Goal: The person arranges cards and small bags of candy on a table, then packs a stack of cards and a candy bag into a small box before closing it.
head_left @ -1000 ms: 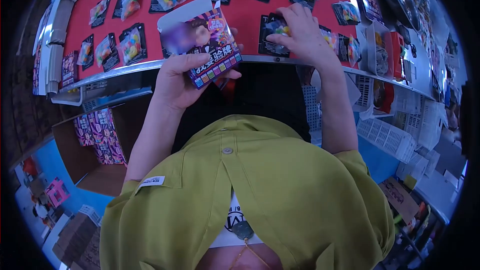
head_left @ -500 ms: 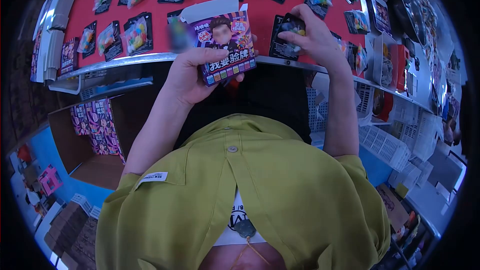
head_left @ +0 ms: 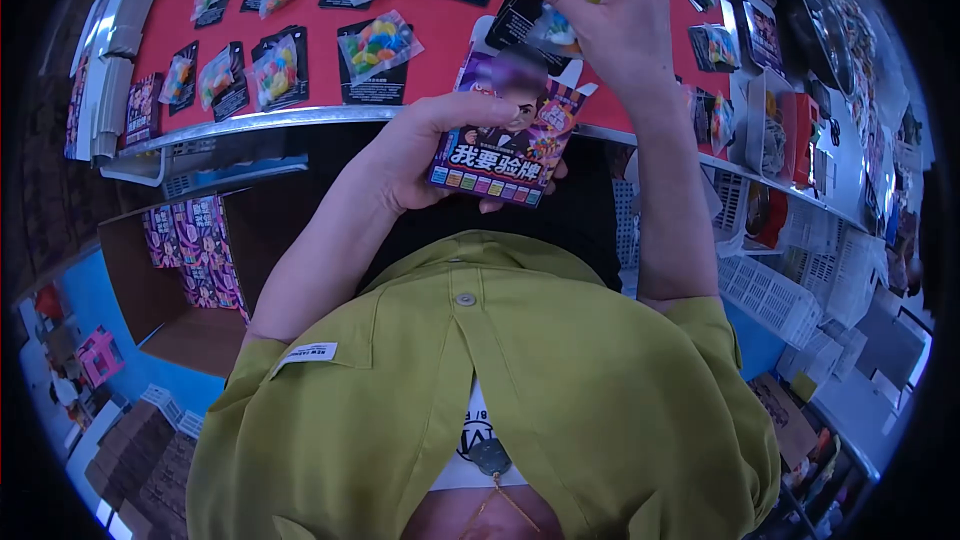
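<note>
My left hand (head_left: 425,145) is wrapped round a small purple printed card box (head_left: 495,155), its top flap raised and its mouth facing the table. Just above that mouth, my right hand (head_left: 635,35) pinches a stack of black cards (head_left: 517,18) together with a transparent bag of colourful candies (head_left: 556,32). The lower end of the cards overlaps the box opening in this view. On the table left of the box, another candy bag (head_left: 380,45) rests on black cards (head_left: 372,90).
Several more card stacks with candy bags (head_left: 276,70) lie in rows on the red table (head_left: 310,32), which has a metal front edge (head_left: 270,120). Below left stands an open carton (head_left: 190,335) holding purple boxes (head_left: 205,250). White plastic baskets (head_left: 770,295) are at the lower right.
My right hand has lifted the cards and candy bag off the table and brought them up and left over the box. The box has moved right and down, uncovering a candy bag.
</note>
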Tool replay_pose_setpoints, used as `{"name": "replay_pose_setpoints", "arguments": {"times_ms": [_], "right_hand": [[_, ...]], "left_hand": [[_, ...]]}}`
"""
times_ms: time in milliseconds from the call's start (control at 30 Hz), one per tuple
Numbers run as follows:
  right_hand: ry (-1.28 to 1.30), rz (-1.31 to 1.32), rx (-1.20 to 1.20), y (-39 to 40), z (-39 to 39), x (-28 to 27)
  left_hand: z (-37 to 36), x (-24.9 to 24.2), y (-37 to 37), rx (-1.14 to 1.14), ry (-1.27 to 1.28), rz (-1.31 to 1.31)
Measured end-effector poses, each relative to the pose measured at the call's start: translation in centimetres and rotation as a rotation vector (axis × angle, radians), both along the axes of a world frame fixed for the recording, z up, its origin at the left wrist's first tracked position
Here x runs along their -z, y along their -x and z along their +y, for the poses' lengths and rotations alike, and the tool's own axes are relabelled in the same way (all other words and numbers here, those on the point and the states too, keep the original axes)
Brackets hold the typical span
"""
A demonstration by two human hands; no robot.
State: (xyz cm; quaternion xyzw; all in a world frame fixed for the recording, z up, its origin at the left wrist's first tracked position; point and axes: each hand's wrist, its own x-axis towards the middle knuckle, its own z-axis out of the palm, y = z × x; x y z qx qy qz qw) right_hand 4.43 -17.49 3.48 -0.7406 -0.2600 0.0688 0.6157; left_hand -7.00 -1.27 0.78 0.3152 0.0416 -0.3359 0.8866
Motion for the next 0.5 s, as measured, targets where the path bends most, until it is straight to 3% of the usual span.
{"name": "replay_pose_setpoints", "arguments": {"times_ms": [267,500], "right_hand": [[-0.023,-0.095,-0.017,2.4,0.1,-0.3],[-0.070,-0.177,-0.057,1.9,-4.0,-0.5]], "left_hand": [[0.8,1.3,-1.7,-0.097,-0.196,-0.209],[1.4,2.2,-3.0,-0.128,-0.217,-0.308]]}}
